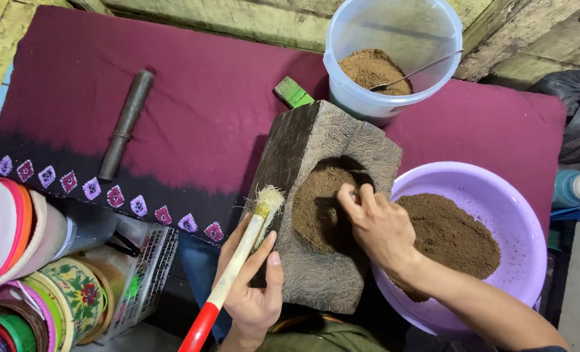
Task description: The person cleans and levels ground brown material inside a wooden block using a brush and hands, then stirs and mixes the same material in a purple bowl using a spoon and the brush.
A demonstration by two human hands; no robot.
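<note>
Wrapped around the pale handle of a long brush with a red end and frayed cream bristles (241, 261), my left hand (251, 283) keeps it closed in fingers and thumb, bristles pointing to 12 o'clock against the near rim of the dark carved wooden block mortar (322, 202). My right hand (376, 225) reaches into the mortar's hollow, fingers curled down on the brown powder (319, 205) packed there; whether they pinch anything I cannot tell.

I judge the step in hand to be working the powder loose from the hollow. The next move, as I read it, calls for a steady block and a light sweep of the bristles, so nothing spills over the edge.

At 3 o'clock, touching the block, sits the lilac plastic basin (498, 189) with a mound of the same powder. At 12 o'clock stands a clear plastic tub (394, 39) with powder and a metal spoon (413, 72). At 10 o'clock a dark metal rod (126, 124) lies on the maroon cloth (205, 85).
</note>
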